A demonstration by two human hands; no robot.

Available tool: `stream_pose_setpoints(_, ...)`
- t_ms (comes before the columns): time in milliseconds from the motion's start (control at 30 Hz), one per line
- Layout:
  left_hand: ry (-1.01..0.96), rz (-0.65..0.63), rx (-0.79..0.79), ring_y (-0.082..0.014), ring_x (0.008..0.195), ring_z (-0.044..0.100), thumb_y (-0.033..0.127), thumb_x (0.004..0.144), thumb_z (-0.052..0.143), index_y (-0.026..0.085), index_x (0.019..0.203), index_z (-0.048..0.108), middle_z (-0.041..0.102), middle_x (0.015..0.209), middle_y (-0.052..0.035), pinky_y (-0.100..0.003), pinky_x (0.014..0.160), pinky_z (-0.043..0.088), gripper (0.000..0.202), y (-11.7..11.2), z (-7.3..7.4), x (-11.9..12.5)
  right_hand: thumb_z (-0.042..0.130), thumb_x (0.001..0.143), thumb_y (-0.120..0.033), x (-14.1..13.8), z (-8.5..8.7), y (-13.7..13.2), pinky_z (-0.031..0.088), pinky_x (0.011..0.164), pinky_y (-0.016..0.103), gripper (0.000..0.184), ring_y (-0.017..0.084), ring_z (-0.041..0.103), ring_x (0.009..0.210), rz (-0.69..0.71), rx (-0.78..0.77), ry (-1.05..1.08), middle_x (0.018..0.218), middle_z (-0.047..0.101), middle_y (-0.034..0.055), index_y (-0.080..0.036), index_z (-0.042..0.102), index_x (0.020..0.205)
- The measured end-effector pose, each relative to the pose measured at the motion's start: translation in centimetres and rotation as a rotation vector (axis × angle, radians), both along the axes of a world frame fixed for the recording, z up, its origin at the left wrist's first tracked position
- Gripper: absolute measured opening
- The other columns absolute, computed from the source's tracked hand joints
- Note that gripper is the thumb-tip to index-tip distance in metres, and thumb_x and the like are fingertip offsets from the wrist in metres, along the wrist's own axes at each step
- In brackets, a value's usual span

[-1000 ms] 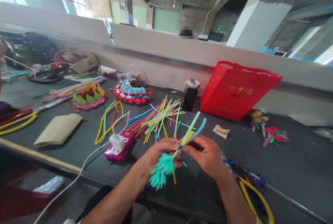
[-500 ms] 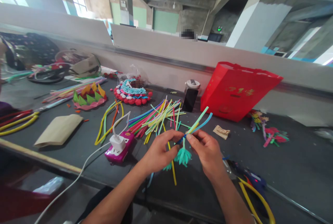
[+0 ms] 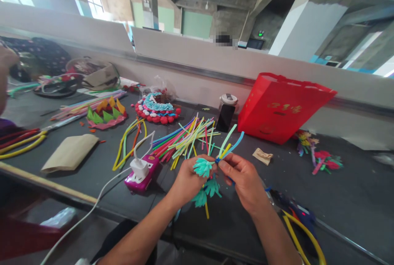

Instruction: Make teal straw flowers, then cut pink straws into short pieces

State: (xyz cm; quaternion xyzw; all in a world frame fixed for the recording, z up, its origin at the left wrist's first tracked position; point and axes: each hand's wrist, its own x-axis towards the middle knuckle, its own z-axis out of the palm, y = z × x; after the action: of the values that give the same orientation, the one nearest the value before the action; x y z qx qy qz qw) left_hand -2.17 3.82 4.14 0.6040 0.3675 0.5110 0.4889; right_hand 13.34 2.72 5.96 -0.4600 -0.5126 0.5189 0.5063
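Both my hands meet over the dark table (image 3: 353,191) and hold one small craft piece. My left hand (image 3: 187,181) is closed around a bunch of teal fuzzy tufts (image 3: 203,167), with more teal tufts (image 3: 206,191) hanging below it. My right hand (image 3: 241,179) pinches the point where the tufts join thin sticks in mint, blue and yellow (image 3: 229,144), which fan up and to the right. A yellow stick pokes down under my left hand.
A heap of coloured pipe cleaners (image 3: 184,138) lies just beyond my hands. A pink power strip (image 3: 142,173) with a white plug and cable sits left. A red bag (image 3: 281,107), a dark cup (image 3: 226,113), finished crowns (image 3: 156,109), a glue gun (image 3: 295,211) and a brown envelope (image 3: 69,152) surround them.
The teal tufts have turned in my hands: they hung low a second ago, and one tuft now stands up at my left fingertips. Both hands rose slightly.
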Motion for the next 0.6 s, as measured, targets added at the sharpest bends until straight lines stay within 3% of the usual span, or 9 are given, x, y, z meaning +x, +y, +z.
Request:
stream_pose_setpoints(100, 0.029, 0.018, 0.056, -0.0128, 0.061, 0.057, 0.024, 0.081, 0.065, 0.015, 0.083, 0.069, 0.066, 0.07, -0.0019, -0.023, 0.058, 0.044, 0.01, 0.07, -0.34, -0.05, 0.075, 0.074, -0.042, -0.19, 0.03, -0.12, 0.031, 0.044, 0.022, 0.028, 0.01, 0.043, 0.052, 0.006, -0.019, 0.015, 0.068, 0.061, -0.0014, -0.018, 0.066, 0.085)
stream_pose_setpoints(233, 0.257, 0.141, 0.368, -0.0156, 0.068, 0.06, 0.012, 0.075, 0.06, 0.018, 0.084, 0.072, 0.068, 0.072, -0.0024, -0.028, 0.067, 0.044, 0.016, 0.13, -0.45, -0.42, 0.08, 0.069, -0.041, -0.5, 0.08, -0.24, 0.027, 0.042, 0.02, 0.031, 0.009, 0.04, 0.052, -0.005, -0.075, 0.065, 0.068, 0.059, -0.0024, -0.018, 0.067, 0.084)
stream_pose_setpoints(333, 0.303, 0.165, 0.449, -0.0169, 0.071, 0.061, 0.01, 0.074, 0.058, 0.019, 0.086, 0.072, 0.069, 0.072, -0.0026, -0.03, 0.071, 0.044, 0.021, 0.13, -0.38, -0.61, 0.081, 0.068, -0.039, -0.53, 0.11, -0.2, 0.025, 0.042, 0.02, 0.03, 0.008, 0.04, 0.053, 0.001, -0.1, 0.094, 0.069, 0.059, -0.0021, -0.017, 0.068, 0.084)
stream_pose_setpoints(467, 0.2, 0.143, 0.324, -0.0162, 0.069, 0.061, 0.011, 0.074, 0.061, 0.018, 0.084, 0.071, 0.068, 0.073, -0.0026, -0.028, 0.066, 0.045, 0.016, 0.0, -0.37, -0.51, 0.081, 0.067, -0.038, -0.22, 0.13, -0.16, 0.024, 0.042, 0.02, 0.028, 0.008, 0.039, 0.052, -0.006, -0.095, 0.067, 0.067, 0.058, -0.0024, -0.017, 0.068, 0.08)
stream_pose_setpoints(600, -0.02, -0.026, 0.016, -0.0123, 0.057, 0.056, 0.02, 0.075, 0.067, 0.015, 0.076, 0.068, 0.062, 0.063, -0.0003, -0.023, 0.056, 0.045, 0.005, -0.14, 0.03, -0.39, 0.08, 0.069, -0.036, 0.2, 0.0, -0.18, 0.032, 0.045, 0.021, 0.022, 0.009, 0.046, 0.052, -0.012, -0.037, -0.002, 0.065, 0.062, -0.002, -0.018, 0.07, 0.077)
